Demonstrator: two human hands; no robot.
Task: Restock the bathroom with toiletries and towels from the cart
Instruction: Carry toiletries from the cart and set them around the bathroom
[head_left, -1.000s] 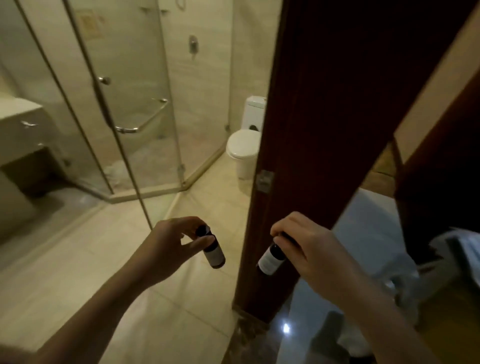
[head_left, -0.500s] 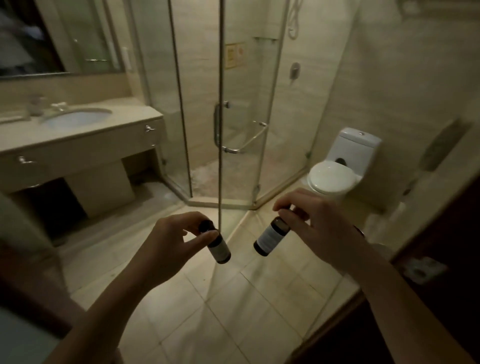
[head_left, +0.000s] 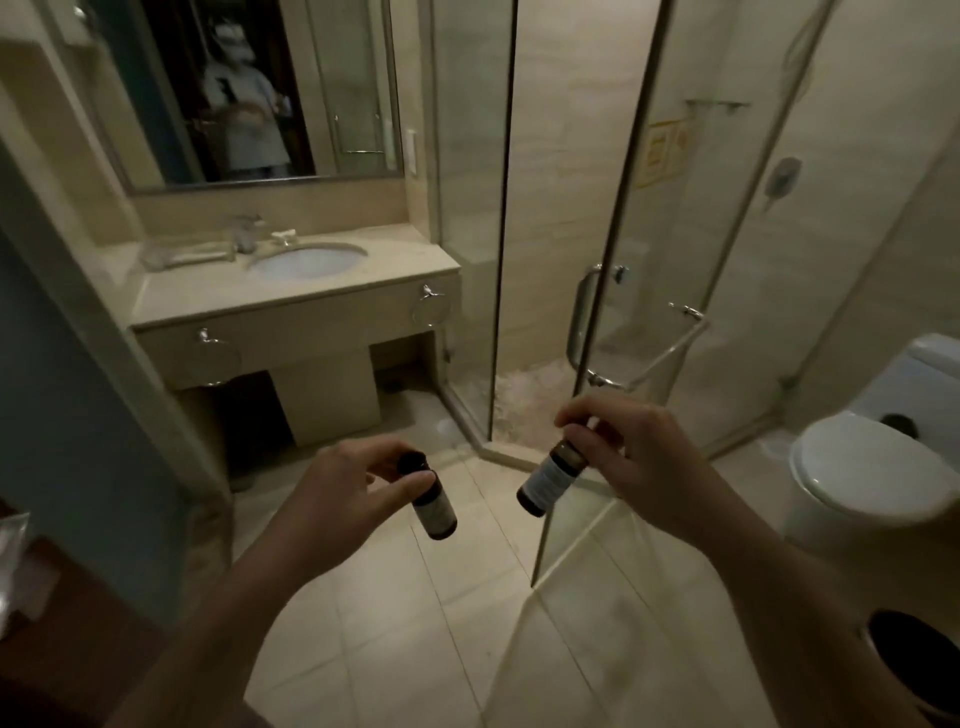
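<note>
My left hand (head_left: 343, 493) grips a small dark toiletry bottle (head_left: 434, 506) by its cap, the bottle hanging down with a pale label. My right hand (head_left: 634, 457) holds a second dark bottle (head_left: 550, 478) by its top, tilted down to the left, its white label facing me. Both bottles hang over the tiled floor in front of me. The vanity counter (head_left: 218, 296) with its oval sink (head_left: 309, 262) stands ahead to the left, well beyond both hands.
A glass shower enclosure (head_left: 561, 208) with its door (head_left: 649, 338) swung outward stands ahead right. A white toilet (head_left: 872, 467) is at the right, a dark bin (head_left: 919, 670) at the lower right. A mirror (head_left: 249, 93) hangs above the sink. The door frame (head_left: 93, 322) is on the left.
My view has swung left from the doorway into the bathroom, bringing the vanity and mirror into sight. Both hands keep hold of their bottles in the same pose.
</note>
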